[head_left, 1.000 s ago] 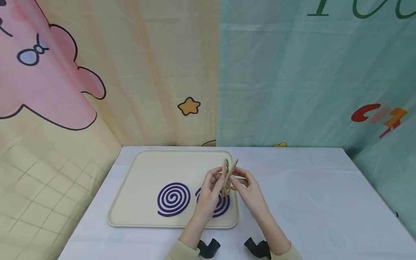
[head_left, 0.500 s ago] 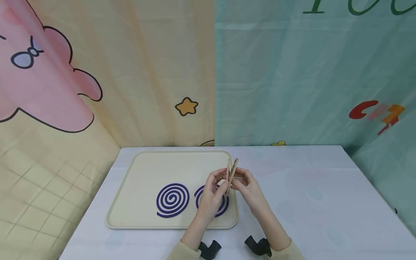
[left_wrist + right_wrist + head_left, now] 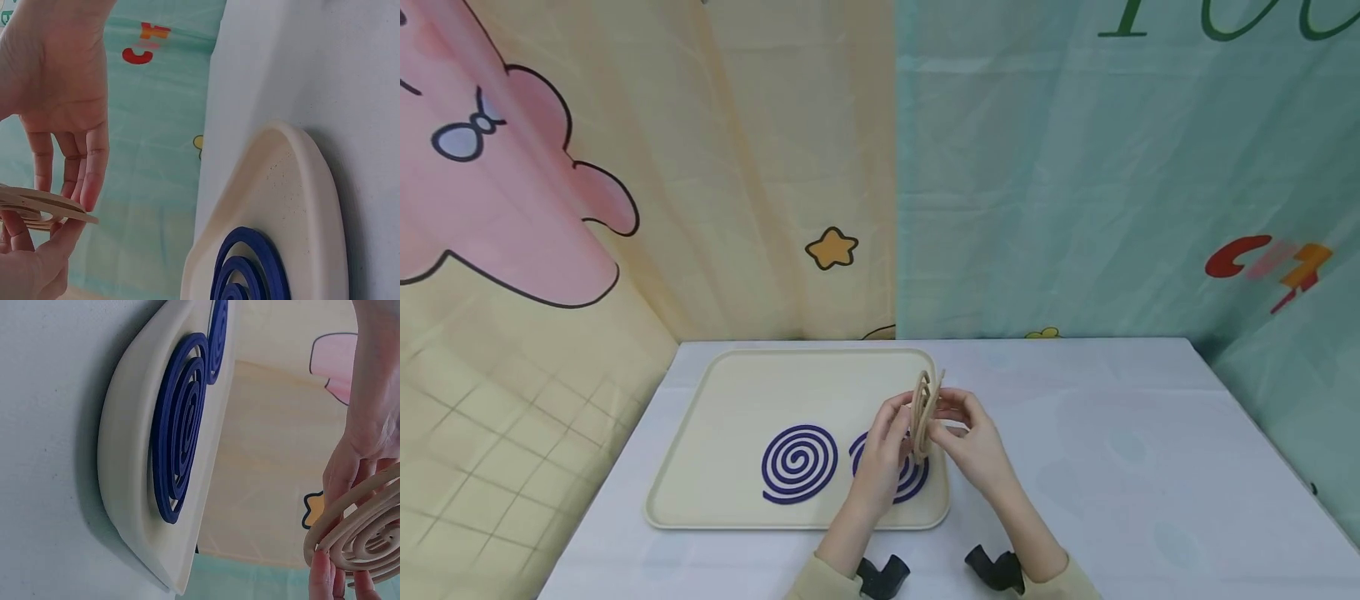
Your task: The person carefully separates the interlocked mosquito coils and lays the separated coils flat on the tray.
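Note:
Both hands hold a pale tan mosquito coil [image 3: 921, 421] on edge above the right part of the cream tray. Its spiral shows as two thin layers that spread slightly apart at the top. My left hand [image 3: 880, 462] pinches it from the left, thumb towards me; my right hand [image 3: 976, 446] pinches the other side. In the right wrist view, the tan rings [image 3: 356, 540] curve between the left hand [image 3: 369, 440] above and the right fingertips [image 3: 320, 572] below. The left wrist view has the coil [image 3: 47, 203] nearly edge-on.
On the cream tray [image 3: 730, 400] lie two dark blue mosquito coils: one in full sight [image 3: 800, 464], the other [image 3: 913, 483] partly behind my left hand. White cloth covers the table [image 3: 1112, 467]. Black wrist mounts [image 3: 883, 575] stick out near both sleeves. Printed curtains stand behind.
Between the fingers the tan coil has turned, first to nearly edge-on, then back so its rings show again. Both hands stay over the same spot; the tray and blue coils are unmoved.

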Available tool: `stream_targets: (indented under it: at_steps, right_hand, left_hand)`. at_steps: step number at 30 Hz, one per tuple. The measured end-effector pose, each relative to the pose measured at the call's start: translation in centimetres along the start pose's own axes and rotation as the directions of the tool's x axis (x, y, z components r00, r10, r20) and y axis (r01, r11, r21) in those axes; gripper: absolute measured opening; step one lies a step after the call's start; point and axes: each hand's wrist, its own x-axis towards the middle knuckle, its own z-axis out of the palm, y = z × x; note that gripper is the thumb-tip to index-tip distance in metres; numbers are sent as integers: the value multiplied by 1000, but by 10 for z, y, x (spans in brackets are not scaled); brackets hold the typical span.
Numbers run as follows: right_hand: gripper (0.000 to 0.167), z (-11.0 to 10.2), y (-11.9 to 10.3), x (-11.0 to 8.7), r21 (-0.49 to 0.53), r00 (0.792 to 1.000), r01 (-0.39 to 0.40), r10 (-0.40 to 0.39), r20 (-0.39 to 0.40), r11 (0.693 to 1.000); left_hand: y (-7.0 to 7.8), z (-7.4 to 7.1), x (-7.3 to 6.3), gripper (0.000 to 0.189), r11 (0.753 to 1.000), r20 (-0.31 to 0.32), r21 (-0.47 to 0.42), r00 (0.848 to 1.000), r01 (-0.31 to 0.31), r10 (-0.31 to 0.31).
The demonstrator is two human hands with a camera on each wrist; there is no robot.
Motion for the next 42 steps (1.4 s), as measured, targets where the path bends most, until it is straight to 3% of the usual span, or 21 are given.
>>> stream_targets:
  at_steps: [4,8,16,20,24,29,32,36,42]
  right_hand:
    - [50,3,-1,-3,-36,1000,24,-23,13,999]
    - [52,5,0,-4,-36,999,50,-49,12,998]
    - [54,7,4,-5,-169,981,192,-190,33,967]
    - [53,6,5,-4,-176,977,214,-210,44,961]
    - [53,5,8,-1,-98,985,166,-160,61,981]
    - [47,-1,13,7,109,995,4,-15,102,994]
    - [44,-5,16,11,270,987,-88,47,155,959]
    - [43,-10,22,14,474,968,-183,74,239,861]
    - [38,-13,27,15,629,953,-248,69,295,737]
  left_hand:
    - [0,-4,1,48,998,-40,-55,999,29,-31]
    - [2,-5,1,45,998,-62,-51,997,33,-36]
    - [3,-9,3,48,997,-63,-62,996,54,-58]
    - [4,-12,2,50,993,-51,-97,996,66,-71]
    - [2,-13,3,55,983,-63,-153,992,102,-113]
    - [-1,-14,6,65,964,-86,-239,986,120,-144]
    - [-1,-15,8,66,956,-96,-264,983,129,-159]
    - [0,-16,10,65,942,-121,-305,975,142,-186]
    - [2,-22,11,65,921,-157,-367,967,133,-203]
